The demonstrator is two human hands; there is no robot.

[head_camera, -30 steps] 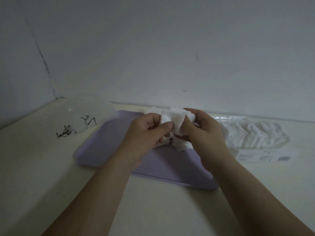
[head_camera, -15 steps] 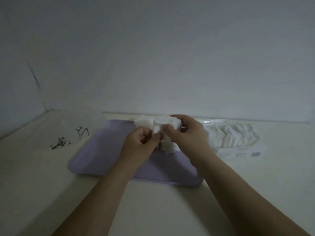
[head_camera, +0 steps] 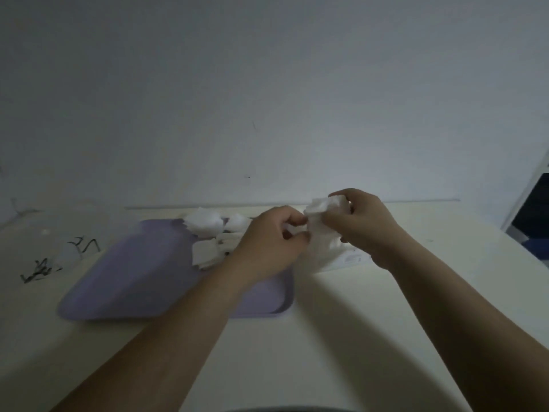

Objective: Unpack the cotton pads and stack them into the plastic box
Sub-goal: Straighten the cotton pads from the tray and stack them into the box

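Fingers (head_camera: pixel 334 217) of the right hand (head_camera: pixel 365 226) are curled round a small bunch of white square cotton pads (head_camera: pixel 322 203), which is held up near the rear edge of the cream desk (head_camera: pixel 297 352). The fingers (head_camera: pixel 292 221) of the left hand (head_camera: pixel 267 242) are pinched narrowly on the lower part of the same bunch. Beneath both hands, a packet of remaining pads (head_camera: pixel 347 257) is seen lying just beside the right edge of the flat lavender plastic tray (head_camera: pixel 133 278). Loose white pads (head_camera: pixel 205 226) are scattered at the tray's rear right corner, not stacked. Near the desk's left rear corner a faint clear plastic item with black markings (head_camera: pixel 80 243) is made out; whether it is the plastic box cannot be told.

Pads are judged to be in the course of being separated from the bunch. Because the bunch is soft and thinly layered, pads could be shed if the pinch is loosened, or several could be dragged off together and creased. If the bunch is carried leftward across the tray, it could be fanned out or dropped among the scattered pads.
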